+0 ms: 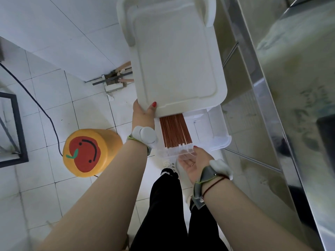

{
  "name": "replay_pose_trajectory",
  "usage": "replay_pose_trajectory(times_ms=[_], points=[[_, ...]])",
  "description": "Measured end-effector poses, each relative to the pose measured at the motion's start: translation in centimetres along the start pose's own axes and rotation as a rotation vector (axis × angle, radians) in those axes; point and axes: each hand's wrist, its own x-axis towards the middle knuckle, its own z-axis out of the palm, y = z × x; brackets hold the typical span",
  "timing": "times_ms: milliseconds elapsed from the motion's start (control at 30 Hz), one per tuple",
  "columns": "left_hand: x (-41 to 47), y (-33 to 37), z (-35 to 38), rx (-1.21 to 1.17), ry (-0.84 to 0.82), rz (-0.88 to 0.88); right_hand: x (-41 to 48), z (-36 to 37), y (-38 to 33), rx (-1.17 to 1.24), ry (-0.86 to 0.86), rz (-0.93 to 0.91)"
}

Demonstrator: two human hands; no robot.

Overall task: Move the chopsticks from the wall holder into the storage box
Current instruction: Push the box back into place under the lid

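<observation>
1. Far left of the frame: a dark metal frame stands on the white tiled floor, and a black cable runs across the tiles toward the centre-left.
2. Lower left of centre: a yellow stool with a red smiling apple face painted on top sits on the floor, just left of your left forearm.
3. Centre: your left hand holds the near left corner of the white lid. Thumb with red nail lies on the lid's top face; the other fingers are hidden beneath, so you are gripping the lid edge. A white wrist device is strapped at that wrist.
4. The lid is lifted and tilted, covering most of the storage box under it; only the box's near end shows, clear plastic.
5. Centre, below the lid edge: the chopsticks, reddish-brown, lie side by side in a flat row inside the box's near left compartment, far ends hidden under the lid.
6. Right of centre: your right hand is palm up, fingers spread open, gripping nothing, the fingertips touching or just under the box's near clear rim; which, you cannot tell. A grey and white wrist device and a red cord sit at that wrist.
7. Bottom centre: your black trousers and white shoes.
8. Right side: a stainless steel desk runs the frame's height.
</observation>
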Motion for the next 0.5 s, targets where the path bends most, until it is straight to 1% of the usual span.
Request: replay_pose_trajectory(times_ms=[67,133,200,333,500], points=[[0.0,0.1,0.0,0.003,0.002,0.009,-0.2,1.3,-0.6,-0.001,-0.066,-0.019],[0.0,0.1,-0.1,0.015,0.005,0.019,-0.2,2.8,-1.2,0.062,-0.12,-0.039],[0.0,-0.1,-0.1,0.016,0.001,0.02,0.0,4.2,-2.2,0.18,-0.132,-0.056],[0.4,-0.4,-0.1,0.025,-0.01,0.015,0.1,7.0,-4.1,0.314,-0.191,-0.055],[0.7,-0.6,-0.2,0.077,0.0,0.009,0.3,9.9,-5.4,0.372,-0.27,-0.141]])
